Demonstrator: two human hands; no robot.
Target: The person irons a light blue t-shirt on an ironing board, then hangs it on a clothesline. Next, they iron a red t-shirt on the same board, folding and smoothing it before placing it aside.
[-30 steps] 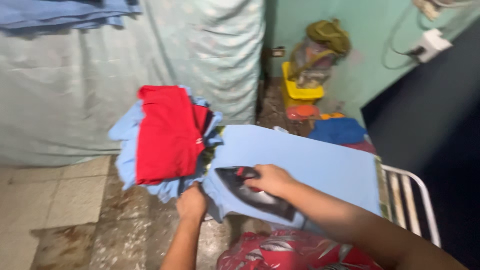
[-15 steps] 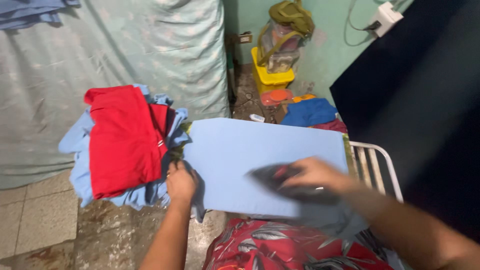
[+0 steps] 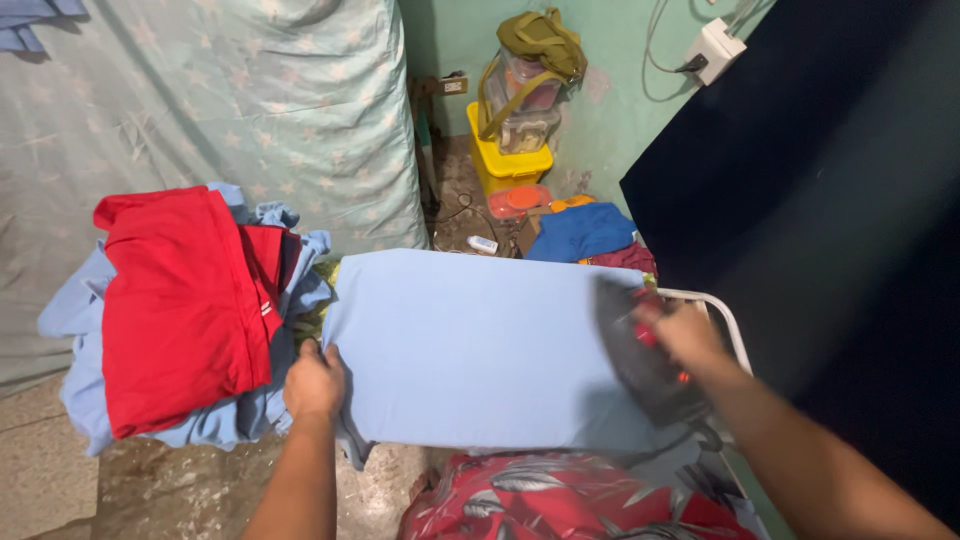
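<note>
Green walls and a pale mattress back the ironing board, where a light blue cloth lies flat. Left hand pins its left edge, fingers curled. Right hand grips the dark iron at the cloth's right end; the cloth looks soft and light, the iron heavy, best held by its handle.

Right hand and dark iron motion-blurred, grip unreadable; light blue cloth hides the board beneath; blue fabric cut by the top-left edge.
</note>
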